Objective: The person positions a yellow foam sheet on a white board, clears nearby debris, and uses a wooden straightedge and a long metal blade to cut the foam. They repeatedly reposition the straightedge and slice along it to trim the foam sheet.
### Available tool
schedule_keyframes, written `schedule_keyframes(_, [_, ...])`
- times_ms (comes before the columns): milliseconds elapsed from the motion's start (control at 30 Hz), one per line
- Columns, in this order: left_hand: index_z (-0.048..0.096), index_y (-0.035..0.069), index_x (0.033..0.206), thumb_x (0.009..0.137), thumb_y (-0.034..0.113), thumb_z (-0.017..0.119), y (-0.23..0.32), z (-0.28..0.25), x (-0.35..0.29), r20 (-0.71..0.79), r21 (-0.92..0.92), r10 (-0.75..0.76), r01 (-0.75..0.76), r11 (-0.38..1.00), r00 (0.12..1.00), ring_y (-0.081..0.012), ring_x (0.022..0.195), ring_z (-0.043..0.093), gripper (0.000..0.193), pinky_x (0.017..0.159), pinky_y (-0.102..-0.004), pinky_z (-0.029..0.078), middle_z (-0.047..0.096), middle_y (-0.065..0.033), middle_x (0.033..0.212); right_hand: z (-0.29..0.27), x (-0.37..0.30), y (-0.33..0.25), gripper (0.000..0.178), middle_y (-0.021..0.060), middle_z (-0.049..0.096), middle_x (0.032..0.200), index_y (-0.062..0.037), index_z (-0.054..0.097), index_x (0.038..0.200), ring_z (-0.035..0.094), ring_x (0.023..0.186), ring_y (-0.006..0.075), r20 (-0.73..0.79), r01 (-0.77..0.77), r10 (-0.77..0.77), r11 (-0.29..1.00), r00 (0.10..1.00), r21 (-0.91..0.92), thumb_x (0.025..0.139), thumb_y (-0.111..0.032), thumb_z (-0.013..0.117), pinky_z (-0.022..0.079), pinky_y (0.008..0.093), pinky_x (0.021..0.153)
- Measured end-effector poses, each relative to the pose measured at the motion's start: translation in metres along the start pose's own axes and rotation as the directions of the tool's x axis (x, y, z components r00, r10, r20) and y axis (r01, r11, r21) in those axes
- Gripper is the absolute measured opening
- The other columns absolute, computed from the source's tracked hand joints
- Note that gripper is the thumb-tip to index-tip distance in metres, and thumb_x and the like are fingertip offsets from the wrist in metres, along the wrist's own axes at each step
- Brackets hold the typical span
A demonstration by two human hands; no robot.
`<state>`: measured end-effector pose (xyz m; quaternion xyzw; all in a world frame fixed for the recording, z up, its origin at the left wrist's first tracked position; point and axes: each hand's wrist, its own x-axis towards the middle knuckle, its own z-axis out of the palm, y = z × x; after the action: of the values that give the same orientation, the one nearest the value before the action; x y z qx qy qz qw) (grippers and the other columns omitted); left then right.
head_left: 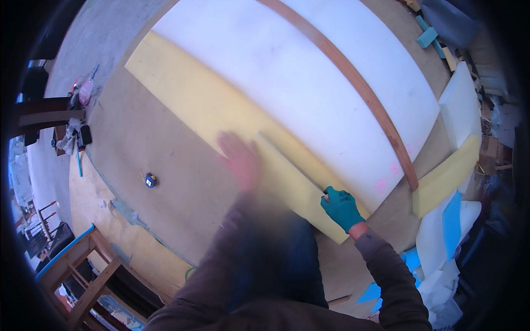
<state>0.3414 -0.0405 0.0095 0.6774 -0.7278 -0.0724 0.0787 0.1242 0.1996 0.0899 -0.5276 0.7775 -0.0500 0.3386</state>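
Note:
A long strip of yellow foam (193, 94) lies slantwise in front of me, along the near edge of a big white foam sheet (248, 49). My bare left hand (239, 159) rests on the strip's near edge, fingers stretched out and slightly blurred. In a green glove, my right hand (340, 209) is closed round the handle of a long thin-bladed knife (298, 167). The blade lies lengthwise over the yellow foam, its tip toward the far left. Most of the handle is hidden in the glove.
Across the white sheet runs a brown wooden strip (353, 77). A small tape measure (150, 180) sits on the brown tabletop (165, 138) at left. Another yellow foam piece (450, 174) and blue offcuts (451, 223) lie at right. A wooden frame (94, 276) stands lower left.

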Motion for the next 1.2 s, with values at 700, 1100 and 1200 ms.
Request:
schedule_keyframes(700, [0.023,-0.002,0.165,0.107,0.043,0.048,0.018,0.024,-0.081,-0.007,-0.131,0.034,-0.034,0.991,0.999,-0.0369,0.163,0.007,0.077,0.124,-0.0675,0.013,0.013,-0.0200,0.175,0.009,-0.023,0.030,0.018,0.0151,0.071,0.080,-0.0122,0.070,0.103,0.069,0.075,0.0371,-0.084,0.038,-0.049,0.991,0.995,-0.131,0.091,-0.022,0.061,0.055,0.0507,0.069])
schedule_keyframes(1100, [0.015,-0.003,0.166,0.108,0.050,0.040,0.059,0.017,-0.137,0.100,0.049,-0.024,0.020,0.999,0.995,-0.0374,0.163,0.003,0.082,0.125,-0.0669,0.012,0.008,-0.0207,0.176,0.013,-0.155,0.139,0.009,0.0106,0.063,0.069,-0.0174,0.062,0.097,0.066,0.066,0.0354,-0.115,-0.008,0.000,0.998,0.993,-0.069,0.092,-0.024,0.066,0.053,0.0508,0.061])
schedule_keyframes(1200, [0.014,-0.003,0.166,0.108,0.052,0.042,0.100,0.023,-0.214,0.292,0.076,-0.087,0.068,0.995,0.953,-0.0382,0.163,0.003,0.085,0.124,-0.0677,0.013,0.007,-0.0218,0.176,0.007,-0.156,0.130,0.010,0.0101,0.062,0.068,-0.0152,0.062,0.096,0.066,0.066,0.0344,-0.119,-0.015,0.007,0.998,0.993,-0.065,0.093,-0.024,0.066,0.052,0.0498,0.062])
